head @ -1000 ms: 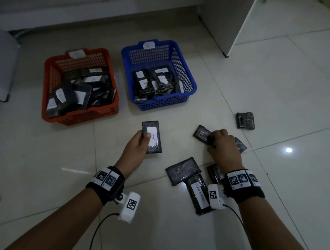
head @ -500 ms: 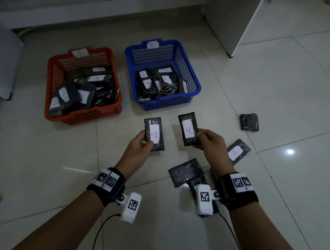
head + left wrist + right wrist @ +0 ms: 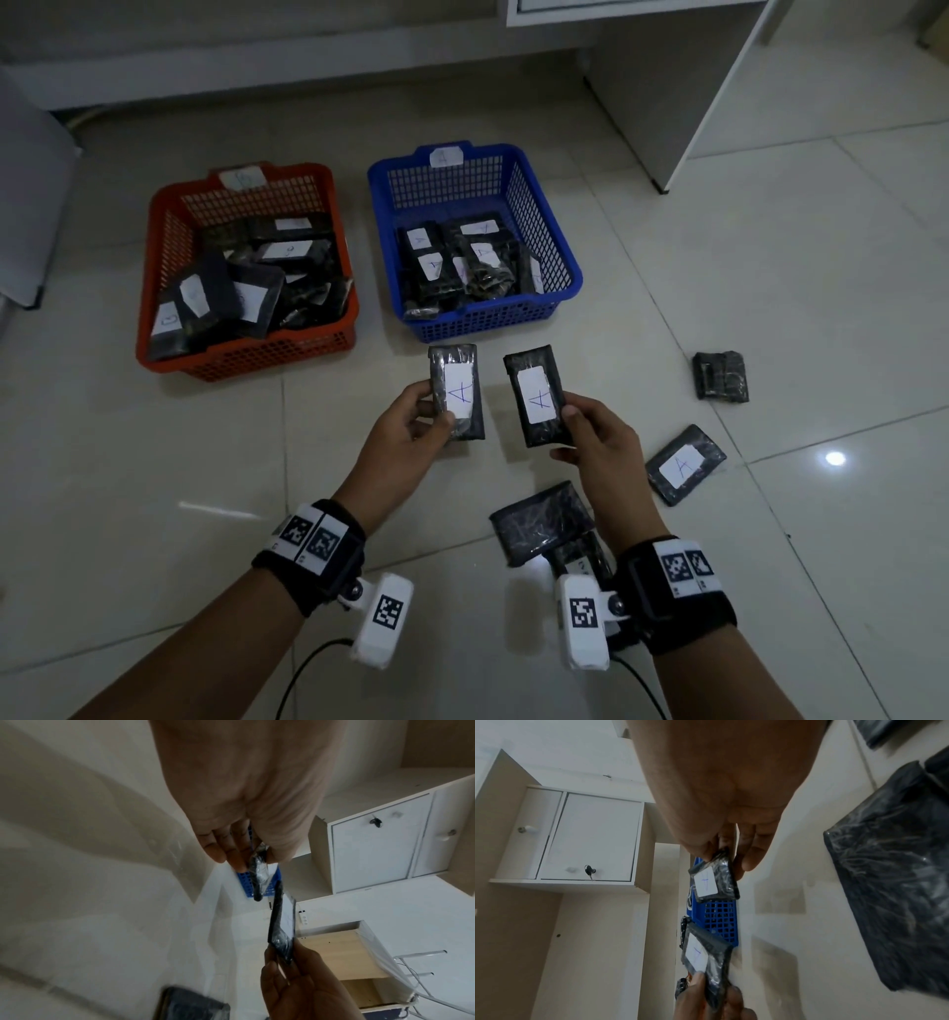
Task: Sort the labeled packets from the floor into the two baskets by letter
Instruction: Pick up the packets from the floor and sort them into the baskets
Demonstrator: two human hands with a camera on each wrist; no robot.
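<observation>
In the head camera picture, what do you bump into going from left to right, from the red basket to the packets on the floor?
Red basket → blue basket → packet lying label-up, marked A → unlabeled packet farther back.

A handwritten "A" shows on the left-hand packet [image 3: 456, 392], another "A" on the right-hand packet [image 3: 537, 395], and an "A" on the floor packet [image 3: 684, 464]. Basket tags and other labels stay unreadable.
</observation>
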